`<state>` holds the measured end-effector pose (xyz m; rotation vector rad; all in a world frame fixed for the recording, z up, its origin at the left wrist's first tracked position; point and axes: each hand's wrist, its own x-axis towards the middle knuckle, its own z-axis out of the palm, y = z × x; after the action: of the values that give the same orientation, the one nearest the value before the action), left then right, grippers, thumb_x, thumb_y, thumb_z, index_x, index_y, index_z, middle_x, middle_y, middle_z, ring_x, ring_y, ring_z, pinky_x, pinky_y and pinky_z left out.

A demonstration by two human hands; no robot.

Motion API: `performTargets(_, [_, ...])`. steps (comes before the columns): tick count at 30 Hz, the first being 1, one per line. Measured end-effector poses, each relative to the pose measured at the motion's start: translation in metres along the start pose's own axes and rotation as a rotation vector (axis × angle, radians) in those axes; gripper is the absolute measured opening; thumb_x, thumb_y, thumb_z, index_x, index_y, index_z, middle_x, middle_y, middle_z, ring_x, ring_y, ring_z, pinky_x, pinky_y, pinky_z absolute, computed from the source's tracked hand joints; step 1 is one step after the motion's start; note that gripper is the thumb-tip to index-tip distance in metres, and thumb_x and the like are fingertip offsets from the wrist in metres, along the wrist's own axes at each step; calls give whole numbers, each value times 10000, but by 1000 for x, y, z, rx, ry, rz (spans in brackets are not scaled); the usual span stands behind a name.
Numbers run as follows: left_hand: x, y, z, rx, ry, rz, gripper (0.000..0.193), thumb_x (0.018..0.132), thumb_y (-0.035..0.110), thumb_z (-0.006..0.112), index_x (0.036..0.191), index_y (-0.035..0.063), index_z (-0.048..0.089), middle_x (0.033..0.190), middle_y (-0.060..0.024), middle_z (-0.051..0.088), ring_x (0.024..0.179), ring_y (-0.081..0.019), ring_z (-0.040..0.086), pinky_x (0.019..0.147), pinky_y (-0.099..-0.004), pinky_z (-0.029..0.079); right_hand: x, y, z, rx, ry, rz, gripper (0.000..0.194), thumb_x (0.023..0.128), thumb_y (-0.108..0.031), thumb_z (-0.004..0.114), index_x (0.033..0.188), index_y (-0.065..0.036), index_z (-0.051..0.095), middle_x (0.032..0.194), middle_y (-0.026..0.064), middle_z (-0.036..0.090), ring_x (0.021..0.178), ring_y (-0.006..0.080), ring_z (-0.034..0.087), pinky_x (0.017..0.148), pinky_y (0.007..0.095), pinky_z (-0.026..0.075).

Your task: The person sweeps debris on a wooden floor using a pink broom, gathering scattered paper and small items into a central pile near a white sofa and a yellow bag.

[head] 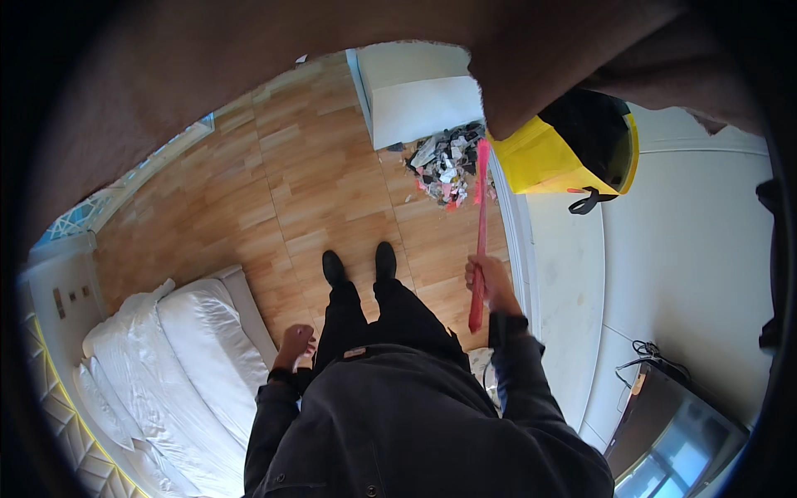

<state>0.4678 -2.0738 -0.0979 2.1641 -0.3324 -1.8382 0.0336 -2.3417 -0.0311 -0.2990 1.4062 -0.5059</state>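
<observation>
My right hand (pixel 490 280) is closed around the handle of a red brush (pixel 479 249). The brush points away from me, its pink bristled end beside a pile of mixed scraps (pixel 447 163) on the wood-look floor. Black, white, grey and pink bits make up the pile, lying against a white cabinet (pixel 426 109). At my left side, my left hand (pixel 297 342) hangs near the bed with its fingers loosely curled, and nothing shows in it. Just right of the brush's far end is a yellow bag (pixel 545 155) with a dark inside and a black strap.
A bed with white bedding (pixel 180 361) stands to the left. On the right are a white wall (pixel 672 249) and a dark-screened television (pixel 666 436) with cables. Brown cloth (pixel 261 43) covers the top of the view. My black shoes (pixel 386 261) stand on the floor (pixel 330 180).
</observation>
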Motion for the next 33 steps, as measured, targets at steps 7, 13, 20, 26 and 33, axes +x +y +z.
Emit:
performTargets(7, [39, 38, -5, 28, -107, 156, 283, 916, 275, 573, 974, 7, 641, 732, -93, 639, 528, -155, 608, 470, -284, 492, -77, 30, 25, 145, 6, 22, 147, 923, -172, 548, 826, -68, 513, 623, 12, 469, 477, 134, 498, 407, 280, 383])
performTargets(13, [49, 73, -4, 47, -73, 236, 243, 914, 220, 568, 931, -10, 645, 699, -70, 624, 532, -134, 599, 463, -261, 469, -79, 18, 47, 201, -46, 19, 106, 930, -164, 537, 909, -62, 517, 644, -5, 461, 477, 120, 467, 411, 272, 347])
performTargets(20, [53, 35, -39, 34, -34, 105, 278, 900, 262, 551, 910, 3, 649, 716, -81, 628, 531, -153, 602, 461, -282, 470, -73, 2, 65, 341, -233, 179, 113, 946, -174, 509, 1000, -74, 514, 663, -17, 452, 483, 116, 427, 418, 256, 331])
performTargets(26, [38, -16, -58, -38, 29, -101, 281, 902, 284, 572, 987, 25, 640, 782, -78, 638, 525, -153, 593, 465, -294, 500, -65, -21, 107, 298, -373, 355, 162, 954, -187, 508, 1029, -44, 506, 676, -33, 447, 500, 80, 404, 414, 226, 323])
performTargets(33, [8, -24, -50, -140, 146, -91, 267, 897, 288, 577, 934, 29, 627, 759, -70, 635, 549, -154, 616, 479, -296, 505, 51, 2, 194, 467, -710, 638, 146, 940, -162, 545, 961, -26, 499, 647, -56, 458, 486, 26, 438, 378, 181, 283])
